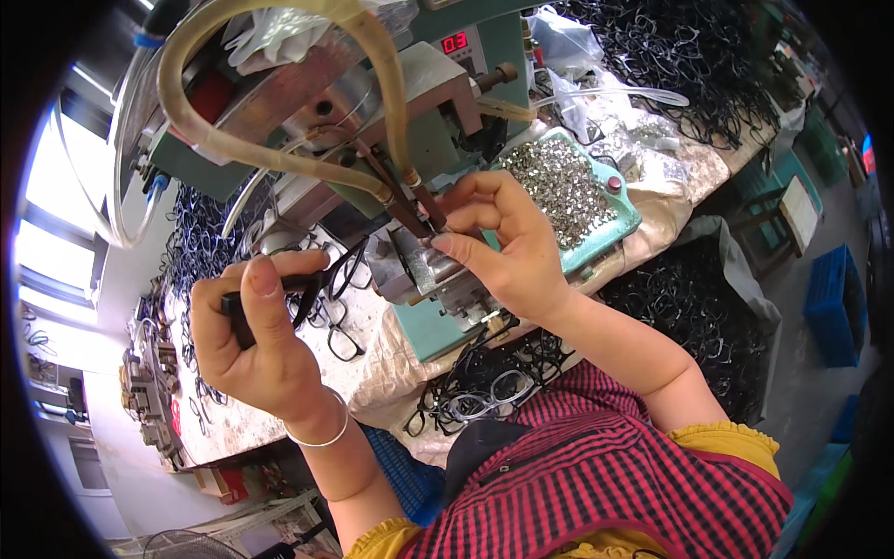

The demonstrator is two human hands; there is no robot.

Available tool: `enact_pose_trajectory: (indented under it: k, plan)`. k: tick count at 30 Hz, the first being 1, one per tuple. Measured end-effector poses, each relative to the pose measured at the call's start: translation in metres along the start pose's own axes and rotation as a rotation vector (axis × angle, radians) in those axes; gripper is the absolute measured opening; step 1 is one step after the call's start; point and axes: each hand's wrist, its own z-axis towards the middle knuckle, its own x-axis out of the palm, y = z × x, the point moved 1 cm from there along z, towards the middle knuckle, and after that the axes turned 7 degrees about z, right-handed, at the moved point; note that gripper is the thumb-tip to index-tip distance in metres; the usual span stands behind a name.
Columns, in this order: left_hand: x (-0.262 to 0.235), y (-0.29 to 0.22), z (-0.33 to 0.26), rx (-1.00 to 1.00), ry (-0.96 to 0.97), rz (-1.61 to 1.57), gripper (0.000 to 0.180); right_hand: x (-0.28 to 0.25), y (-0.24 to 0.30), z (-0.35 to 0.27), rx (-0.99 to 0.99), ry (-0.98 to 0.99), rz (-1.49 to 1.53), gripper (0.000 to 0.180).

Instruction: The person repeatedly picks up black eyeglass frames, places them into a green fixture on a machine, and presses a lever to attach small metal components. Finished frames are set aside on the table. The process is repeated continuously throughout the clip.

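My left hand (265, 331), with a bracelet at its wrist, is closed around a black eyeglass frame (305, 291). Part of that frame is hidden by the fingers, and one end reaches toward the machine. My right hand (503, 247) pinches thumb against fingers at the tips of two brown metal electrodes (414, 210). Whatever lies in that pinch is too small to make out. Below the tips sits a small metal fixture (433, 270) on the machine. Thick yellowish hoses (251, 160) loop down to the electrodes.
Right of the machine stands a green tray (626, 219) heaped with small shiny metal parts. Black eyeglass frames pile up at the back right (684, 61). Several loose frames (343, 340) lie on the table, and a clear frame (492, 396) rests near my lap. A blue crate (835, 307) is on the floor.
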Motion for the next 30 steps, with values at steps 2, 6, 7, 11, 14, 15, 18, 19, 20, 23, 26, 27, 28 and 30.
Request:
enact_pose_trajectory:
  k: [2,6,7,11,14,15,18,19,20,23,26,27,28,30]
  plan:
    - [0.000,0.007,0.004,0.052,-0.009,-0.008,0.022,-0.001,-0.002,0.001,0.025,0.017,0.044,0.038]
    - [-0.001,-0.001,0.001,0.040,0.065,0.054,0.021,0.001,0.008,0.000,0.090,-0.018,0.079,0.045]
    - [-0.003,0.003,-0.003,0.169,0.070,0.038,0.022,0.005,0.016,-0.002,0.073,0.030,0.029,0.046]
    - [0.015,-0.021,-0.040,0.643,0.492,0.157,0.040,-0.018,0.042,-0.003,0.082,0.181,-0.202,0.045]
    - [0.041,-0.028,-0.052,0.837,0.597,0.145,0.042,-0.066,0.025,0.007,0.091,-0.015,-0.449,0.032]
    - [0.044,-0.028,-0.054,0.852,0.576,0.140,0.043,-0.086,0.019,0.008,-0.027,-0.158,-0.618,0.029]
    - [0.046,-0.026,-0.053,0.851,0.550,0.102,0.042,-0.150,-0.020,0.001,0.004,-0.309,-0.791,0.023]
    - [0.046,-0.025,-0.053,0.835,0.559,0.113,0.042,-0.143,-0.022,-0.004,-0.057,-0.266,-0.903,0.022]
    - [0.046,-0.025,-0.055,0.834,0.559,0.121,0.042,-0.133,-0.019,-0.008,-0.194,-0.043,-1.057,0.022]
    - [0.040,-0.028,-0.053,0.817,0.609,0.165,0.041,-0.102,-0.028,-0.003,-0.285,0.241,-1.311,0.017]
    - [0.034,-0.027,-0.075,0.722,0.542,0.219,0.038,-0.113,-0.041,0.017,-0.335,0.151,-1.405,0.016]
    - [0.025,-0.027,-0.081,0.625,0.566,0.173,0.034,-0.117,-0.037,0.021,-0.336,0.159,-1.336,0.016]
    - [0.014,-0.025,-0.087,0.573,0.542,0.152,0.029,-0.119,-0.034,0.021,-0.333,0.126,-1.269,0.017]
    - [-0.029,-0.016,-0.112,0.490,0.386,0.295,0.024,-0.129,-0.030,0.012,-0.274,-0.027,-1.129,0.020]
